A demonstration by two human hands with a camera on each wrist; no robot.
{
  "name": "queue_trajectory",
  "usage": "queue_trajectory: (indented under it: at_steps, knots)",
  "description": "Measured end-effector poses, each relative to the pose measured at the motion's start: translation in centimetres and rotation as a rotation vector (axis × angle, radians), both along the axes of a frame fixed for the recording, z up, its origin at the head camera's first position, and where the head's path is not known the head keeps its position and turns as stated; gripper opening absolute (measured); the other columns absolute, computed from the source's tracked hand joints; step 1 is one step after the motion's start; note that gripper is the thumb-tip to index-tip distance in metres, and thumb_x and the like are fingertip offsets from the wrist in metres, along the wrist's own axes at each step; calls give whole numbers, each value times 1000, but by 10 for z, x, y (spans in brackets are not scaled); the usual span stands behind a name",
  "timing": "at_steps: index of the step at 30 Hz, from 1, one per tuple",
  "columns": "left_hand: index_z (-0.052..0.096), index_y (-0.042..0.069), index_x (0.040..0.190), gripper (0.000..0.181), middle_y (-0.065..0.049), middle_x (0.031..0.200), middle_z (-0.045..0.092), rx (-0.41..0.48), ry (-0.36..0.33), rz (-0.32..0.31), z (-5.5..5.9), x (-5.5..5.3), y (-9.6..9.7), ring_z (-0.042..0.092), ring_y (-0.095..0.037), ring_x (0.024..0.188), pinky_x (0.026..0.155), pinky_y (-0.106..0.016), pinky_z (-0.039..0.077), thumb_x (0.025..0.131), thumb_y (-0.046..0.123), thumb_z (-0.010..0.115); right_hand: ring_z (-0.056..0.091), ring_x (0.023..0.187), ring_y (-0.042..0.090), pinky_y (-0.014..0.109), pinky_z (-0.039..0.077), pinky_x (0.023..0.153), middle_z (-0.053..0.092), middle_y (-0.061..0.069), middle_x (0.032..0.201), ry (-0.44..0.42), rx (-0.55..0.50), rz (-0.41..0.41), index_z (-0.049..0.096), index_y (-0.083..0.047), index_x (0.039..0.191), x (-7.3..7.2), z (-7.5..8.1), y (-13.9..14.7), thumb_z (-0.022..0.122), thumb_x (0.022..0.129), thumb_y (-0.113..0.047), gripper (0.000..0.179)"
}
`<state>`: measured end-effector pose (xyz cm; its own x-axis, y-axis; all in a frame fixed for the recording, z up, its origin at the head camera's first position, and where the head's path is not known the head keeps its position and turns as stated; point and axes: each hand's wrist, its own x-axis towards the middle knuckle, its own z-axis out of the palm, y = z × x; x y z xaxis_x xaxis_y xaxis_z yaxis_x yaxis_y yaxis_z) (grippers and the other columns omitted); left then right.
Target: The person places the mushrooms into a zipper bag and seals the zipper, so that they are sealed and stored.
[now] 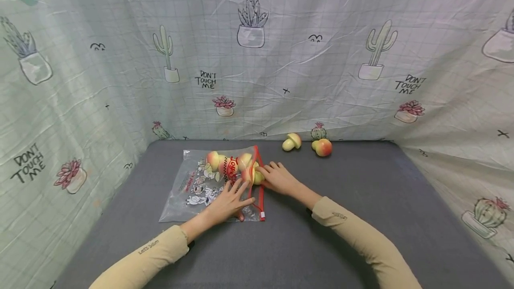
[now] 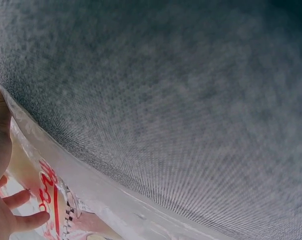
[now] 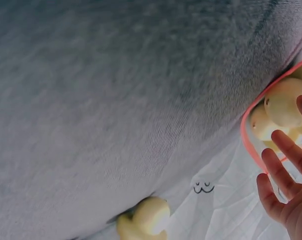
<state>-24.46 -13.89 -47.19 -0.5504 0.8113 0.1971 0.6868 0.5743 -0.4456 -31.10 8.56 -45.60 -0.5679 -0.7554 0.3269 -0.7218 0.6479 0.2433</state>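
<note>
A clear zip bag (image 1: 176, 204) with a red zip edge and printed cartoon figures lies flat, its mouth to the right. Several yellow-and-red toy mushrooms (image 1: 213, 159) are inside it, some bunched at the mouth. My left hand (image 1: 228, 202) rests on the bag's near part with fingers spread, its thumb by the near edge. At the mouth, my right hand (image 1: 279, 178) touches a toy mushroom (image 1: 258, 176) with its fingertips. In the right wrist view, the right fingers (image 3: 278, 172) are extended beside the red rim and pale mushrooms (image 3: 285, 102).
Two loose toy mushrooms, one tilted (image 1: 291, 142) and one with its red cap to the right (image 1: 323, 147), lie at the back of the grey table (image 1: 361, 191). A printed curtain (image 1: 305, 66) hangs behind and along both sides.
</note>
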Motion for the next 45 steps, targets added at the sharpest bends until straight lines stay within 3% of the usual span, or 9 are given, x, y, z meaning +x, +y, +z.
queue_trajectory:
  at_steps: [6, 15, 22, 37, 45]
  knots:
    - [48, 34, 125, 63, -16, 137, 39, 1, 10, -3, 0, 0, 0, 41, -36, 122, 87, -52, 41, 68, 61, 48, 51, 86, 18, 33, 42, 70, 62, 0, 99, 22, -43, 69, 53, -14, 119, 3, 2, 11, 63, 82, -29, 41]
    - [48, 33, 126, 63, -17, 138, 37, -18, -10, 11, 3, 0, 1, 40, -37, 123, 88, -52, 40, 69, 60, 48, 49, 96, 19, 34, 40, 70, 58, 1, 114, -4, -3, 128, 55, -16, 118, 11, 4, 22, 66, 79, -27, 43]
    - [49, 33, 125, 63, -16, 138, 37, -16, 4, 4, 2, -2, 1, 40, -36, 123, 88, -52, 41, 69, 60, 48, 48, 97, 18, 33, 39, 69, 55, 0, 122, -22, 37, 120, 53, -20, 122, 9, -1, 23, 63, 81, -31, 44]
    - [52, 31, 123, 61, -17, 135, 40, 43, 12, -29, 2, -2, 1, 39, -38, 123, 86, -53, 42, 68, 59, 50, 47, 99, 19, 34, 39, 71, 52, 1, 128, -74, 26, 119, 48, -19, 127, 6, -1, 20, 61, 83, -28, 46]
    - [52, 32, 123, 61, -18, 136, 39, 28, 22, -29, 2, 3, 1, 39, -38, 123, 86, -51, 42, 68, 59, 50, 47, 97, 19, 34, 38, 70, 51, 1, 129, -86, 23, 111, 48, -18, 127, 7, -4, 16, 59, 85, -28, 45]
